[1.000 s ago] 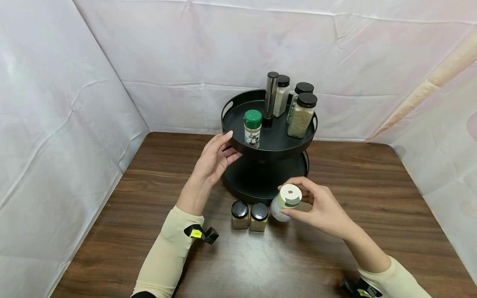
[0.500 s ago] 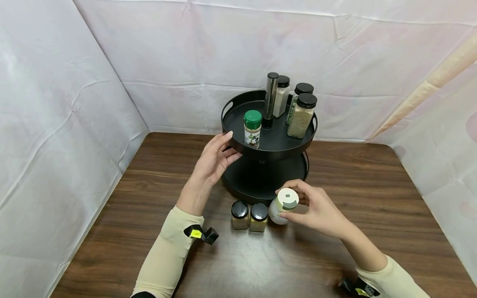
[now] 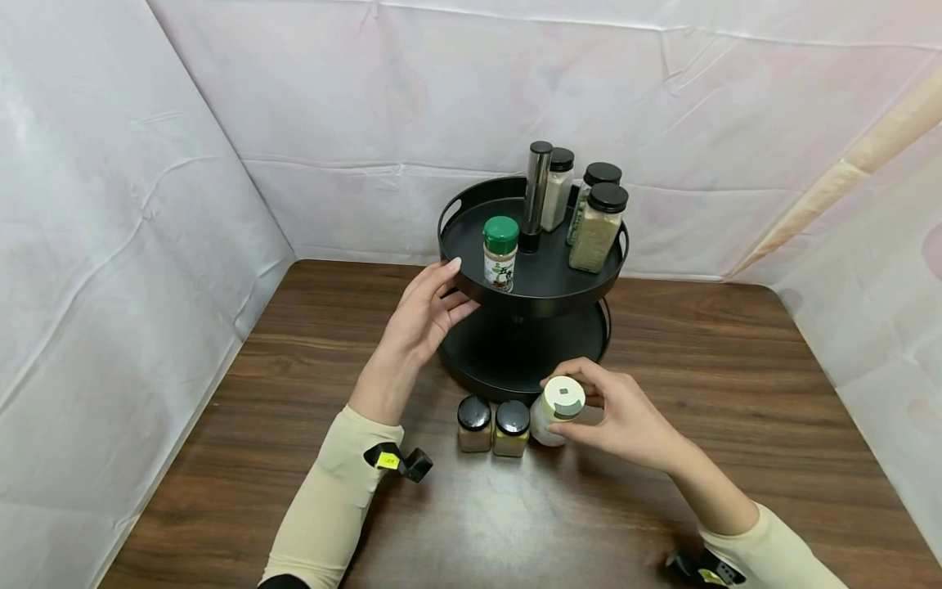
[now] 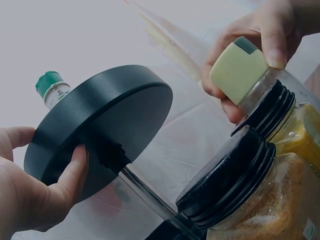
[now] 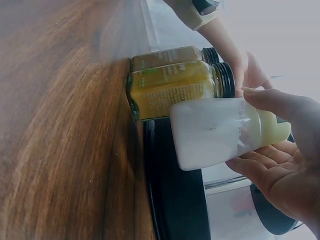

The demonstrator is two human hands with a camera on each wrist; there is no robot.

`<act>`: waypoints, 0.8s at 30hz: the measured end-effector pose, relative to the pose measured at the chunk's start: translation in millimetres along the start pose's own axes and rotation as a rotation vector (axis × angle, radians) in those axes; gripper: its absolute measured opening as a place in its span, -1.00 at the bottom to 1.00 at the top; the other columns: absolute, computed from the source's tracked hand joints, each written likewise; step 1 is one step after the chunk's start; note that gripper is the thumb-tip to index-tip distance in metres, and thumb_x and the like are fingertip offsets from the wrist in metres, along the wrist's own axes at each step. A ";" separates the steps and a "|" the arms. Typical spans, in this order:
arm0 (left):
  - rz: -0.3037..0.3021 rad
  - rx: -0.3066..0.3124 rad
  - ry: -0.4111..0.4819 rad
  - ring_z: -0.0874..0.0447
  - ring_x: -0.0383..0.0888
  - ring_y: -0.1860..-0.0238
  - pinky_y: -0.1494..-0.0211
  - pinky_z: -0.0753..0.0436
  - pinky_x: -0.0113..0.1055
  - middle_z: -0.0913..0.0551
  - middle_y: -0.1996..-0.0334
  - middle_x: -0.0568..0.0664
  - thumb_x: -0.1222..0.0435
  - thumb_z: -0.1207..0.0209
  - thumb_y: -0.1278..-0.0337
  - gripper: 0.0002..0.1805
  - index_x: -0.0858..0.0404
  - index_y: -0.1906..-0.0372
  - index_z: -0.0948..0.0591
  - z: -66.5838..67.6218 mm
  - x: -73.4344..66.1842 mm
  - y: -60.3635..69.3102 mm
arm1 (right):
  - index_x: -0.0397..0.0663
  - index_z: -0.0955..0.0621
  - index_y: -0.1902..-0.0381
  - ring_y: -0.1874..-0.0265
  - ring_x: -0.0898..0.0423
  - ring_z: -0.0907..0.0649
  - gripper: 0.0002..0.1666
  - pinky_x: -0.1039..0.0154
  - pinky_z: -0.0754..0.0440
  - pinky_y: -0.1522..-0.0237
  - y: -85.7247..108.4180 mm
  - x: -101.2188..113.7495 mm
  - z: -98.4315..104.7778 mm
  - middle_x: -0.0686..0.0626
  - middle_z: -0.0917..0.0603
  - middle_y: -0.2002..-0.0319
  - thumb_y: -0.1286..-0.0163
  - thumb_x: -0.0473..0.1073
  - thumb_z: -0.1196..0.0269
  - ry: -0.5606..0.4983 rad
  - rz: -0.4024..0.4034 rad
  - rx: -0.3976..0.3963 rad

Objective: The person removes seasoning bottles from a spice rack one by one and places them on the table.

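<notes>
My left hand [image 3: 422,315] grips the rim of the upper tray of a black two-tier rack [image 3: 540,304], thumb and fingers on either side of the rim. My right hand [image 3: 621,413] holds a white seasoning jar [image 5: 210,131] with a pale yellow lid [image 3: 564,396] between thumb and fingers. In the right wrist view its base shows a little off the table. Just left of it stand two square spice jars, one with yellow powder [image 5: 170,87] and one with brown contents [image 3: 474,438], both black-lidded. They stand before the rack's lower tray [image 3: 508,348].
On the upper tray are a green-capped bottle [image 3: 500,255], a tall dark cylinder [image 3: 536,196] and several black-lidded jars, such as one with greenish-tan contents [image 3: 596,233]. White cloth [image 3: 412,98] hangs behind and beside the wooden table [image 3: 736,368].
My right hand has moved the white jar slightly left and toward the table's front, closer beside the two spice jars. The left hand stays on the upper tray's rim.
</notes>
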State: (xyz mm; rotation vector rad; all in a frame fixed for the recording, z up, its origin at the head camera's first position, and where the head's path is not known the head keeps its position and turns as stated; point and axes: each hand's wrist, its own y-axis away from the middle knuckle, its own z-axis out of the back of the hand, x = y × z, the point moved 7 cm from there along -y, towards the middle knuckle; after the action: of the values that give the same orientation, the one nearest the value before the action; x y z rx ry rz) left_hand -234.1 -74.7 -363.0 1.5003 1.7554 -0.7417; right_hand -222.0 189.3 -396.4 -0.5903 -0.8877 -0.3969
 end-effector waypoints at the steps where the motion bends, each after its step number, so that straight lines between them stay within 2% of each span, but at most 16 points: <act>1: -0.001 0.000 0.000 -0.72 -0.02 0.06 -0.03 -0.76 -0.22 -0.60 -0.01 0.03 0.27 -0.09 -0.57 -0.88 0.21 -0.01 -0.46 -0.1 -0.1 0.0 | 0.10 -0.61 -0.16 0.06 0.15 -0.76 -0.36 0.27 -0.74 -0.02 -0.1 -0.1 -0.4 0.16 -0.75 -0.01 -0.17 -0.19 -0.67 0.002 0.000 0.000; 16: -0.004 -0.005 0.001 -0.73 -0.03 0.09 -0.01 -0.77 -0.21 -0.62 0.03 0.02 0.28 -0.09 -0.56 -0.93 0.19 0.04 -0.48 -0.5 -0.6 0.6 | 0.19 -0.59 -0.16 0.06 0.15 -0.74 -0.33 0.27 -0.73 -0.02 -0.3 -5.5 -6.0 0.17 -0.73 0.01 -0.15 -0.20 -0.67 0.026 0.001 0.017; 24: 0.001 -0.007 0.004 -0.73 -0.04 0.10 0.00 -0.77 -0.22 -0.61 0.01 0.03 0.28 -0.11 -0.57 -0.88 0.20 -0.01 -0.46 -0.2 0.1 0.2 | 0.08 -0.61 -0.17 0.04 0.16 -0.74 -0.33 0.26 -0.73 -0.02 -0.2 -8.5 -8.6 0.18 -0.73 -0.01 -0.15 -0.19 -0.68 0.026 -0.016 0.033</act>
State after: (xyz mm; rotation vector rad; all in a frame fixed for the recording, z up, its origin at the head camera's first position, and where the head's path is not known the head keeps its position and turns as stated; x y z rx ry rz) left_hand -234.0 -74.5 -362.9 1.4987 1.7579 -0.7319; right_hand -221.8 184.4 -407.4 -0.5464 -0.8728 -0.4032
